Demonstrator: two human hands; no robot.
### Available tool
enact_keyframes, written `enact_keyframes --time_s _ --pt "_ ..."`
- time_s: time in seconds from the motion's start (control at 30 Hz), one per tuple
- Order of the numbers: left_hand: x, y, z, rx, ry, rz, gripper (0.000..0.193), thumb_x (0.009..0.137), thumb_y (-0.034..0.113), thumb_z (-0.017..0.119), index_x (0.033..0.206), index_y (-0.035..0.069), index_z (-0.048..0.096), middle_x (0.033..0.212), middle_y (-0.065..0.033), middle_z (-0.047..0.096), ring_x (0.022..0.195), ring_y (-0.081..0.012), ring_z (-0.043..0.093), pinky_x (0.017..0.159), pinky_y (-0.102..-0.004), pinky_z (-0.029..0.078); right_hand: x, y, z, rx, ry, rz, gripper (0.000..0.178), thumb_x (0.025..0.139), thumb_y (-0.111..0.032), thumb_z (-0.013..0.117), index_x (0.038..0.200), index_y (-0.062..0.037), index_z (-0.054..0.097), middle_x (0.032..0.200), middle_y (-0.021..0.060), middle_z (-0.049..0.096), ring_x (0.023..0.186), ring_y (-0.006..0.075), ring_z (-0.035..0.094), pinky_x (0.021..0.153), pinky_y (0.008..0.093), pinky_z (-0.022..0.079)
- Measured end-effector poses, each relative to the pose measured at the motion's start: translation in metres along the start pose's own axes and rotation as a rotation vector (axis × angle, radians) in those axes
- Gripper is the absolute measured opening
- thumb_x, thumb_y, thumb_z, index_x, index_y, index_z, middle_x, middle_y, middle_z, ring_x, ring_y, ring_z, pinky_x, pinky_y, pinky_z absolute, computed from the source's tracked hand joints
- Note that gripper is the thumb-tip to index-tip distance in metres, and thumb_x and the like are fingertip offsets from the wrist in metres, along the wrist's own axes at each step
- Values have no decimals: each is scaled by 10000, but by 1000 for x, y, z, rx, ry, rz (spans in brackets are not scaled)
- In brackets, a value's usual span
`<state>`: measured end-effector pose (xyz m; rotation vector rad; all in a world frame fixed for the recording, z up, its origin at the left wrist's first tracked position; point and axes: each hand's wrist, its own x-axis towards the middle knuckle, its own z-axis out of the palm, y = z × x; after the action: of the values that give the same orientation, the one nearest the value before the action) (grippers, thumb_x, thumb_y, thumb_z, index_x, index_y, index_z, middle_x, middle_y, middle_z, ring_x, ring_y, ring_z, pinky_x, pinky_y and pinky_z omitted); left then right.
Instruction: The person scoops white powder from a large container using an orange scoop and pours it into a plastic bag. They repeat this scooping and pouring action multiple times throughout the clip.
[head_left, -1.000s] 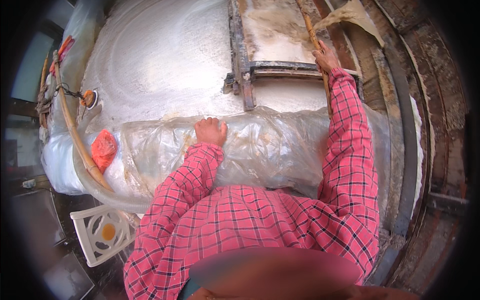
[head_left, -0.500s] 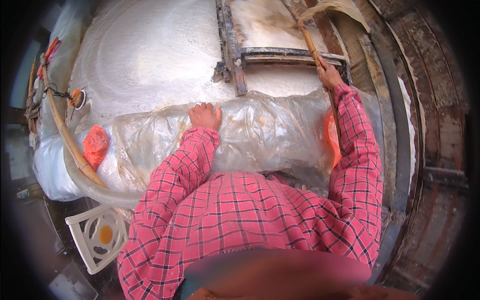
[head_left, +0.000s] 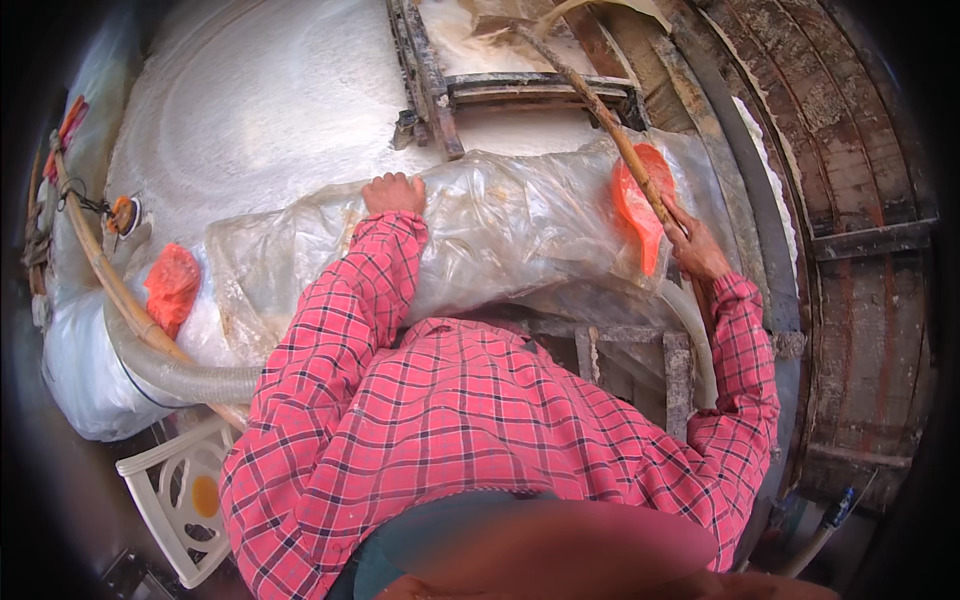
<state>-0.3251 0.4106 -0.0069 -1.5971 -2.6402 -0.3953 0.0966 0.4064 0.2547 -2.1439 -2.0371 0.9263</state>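
Note:
My left hand [head_left: 394,193] rests on the far edge of a bulky padded ledge wrapped in cloudy clear plastic sheet [head_left: 500,220]. Its fingers lie over the edge, holding nothing. My right hand [head_left: 698,245], at the right, is wrapped round a long wooden pole [head_left: 590,100]. The pole slants away to the far left, over a dark frame bar [head_left: 530,86], and ends in a flat board-like head [head_left: 503,24] at the frothy white contents there. Beside that hand, an orange plastic scoop [head_left: 643,200] lies on the plastic, partly behind the pole.
Whitish material fills a large basin [head_left: 250,110] beyond the ledge. At left are a crumpled orange bag [head_left: 172,285], a bamboo pole [head_left: 95,245], a ribbed hose [head_left: 190,375] and a white plastic stool [head_left: 180,500]. Rusty metal panels [head_left: 860,130] stand at right.
My right hand has drawn back toward my body with the pole, and the elbow bends more. The scoop now shows more fully. My left hand stays on the ledge; the view has shifted slightly.

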Motion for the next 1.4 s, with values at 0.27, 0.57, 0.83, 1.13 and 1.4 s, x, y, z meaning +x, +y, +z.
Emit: enact_keyframes --time_s 0.27,0.57,0.83,1.13,1.4 --pt "20 6 38 191 -170 49 476 897 459 426 921 93 729 951 -105 705 920 -282 658 805 -460 455 -15 30 -31 96 -110 -20 479 1002 -229 483 1471 -248 386 592 -84 364 420 38 317 360 224 300" --pt "21 16 34 77 3 26 437 874 439 475 847 82 726 868 -107 708 847 -301 663 777 -470 464 25 15 -44 22 -63 85 464 1007 -316 465 1462 -337 380 611 -54 335 422 57 317 360 232 346" --pt "8 16 -14 64 12 63 386 866 410 527 835 70 708 859 -96 687 858 -284 631 796 -465 433 127 -8 -10 118 6 -102 498 976 -215 460 1467 -258 389 605 -15 402 391 98 383 347 275 370" --pt "15 32 -46 63 -48 52 387 873 403 526 906 57 696 923 -109 680 929 -279 610 869 -453 407 291 -75 -42 134 89 -357 501 955 -194 497 1449 -164 419 522 14 453 337 131 432 320 310 367" --pt "34 43 -44 62 -35 68 368 891 383 499 907 68 689 912 -116 664 891 -304 605 820 -465 419 459 -191 -23 223 78 -462 597 883 -184 533 1461 -155 388 541 75 538 373 181 520 368 340 436"
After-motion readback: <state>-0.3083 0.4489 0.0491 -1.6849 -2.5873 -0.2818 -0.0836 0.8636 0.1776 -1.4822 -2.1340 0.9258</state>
